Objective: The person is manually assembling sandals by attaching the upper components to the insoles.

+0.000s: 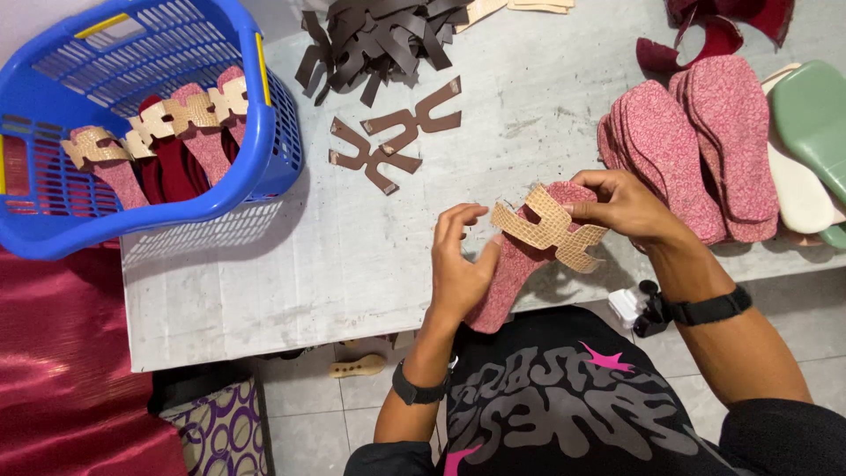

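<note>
My left hand (460,264) grips the heel end of a pink speckled insole (511,282) held above the table's front edge. My right hand (627,209) pinches a tan woven cross strap (548,227) against the insole's toe end. The strap lies across the top of the insole, with its tabs sticking out on both sides. Both wrists wear black bands.
A blue plastic basket (264,132) at the left holds finished insoles with tan straps. Brown cross straps (392,141) lie mid-table below a dark heap of them (379,40). Stacked pink insoles (696,141) and green and cream soles (811,123) sit right. Red cloth (62,353) lies lower left.
</note>
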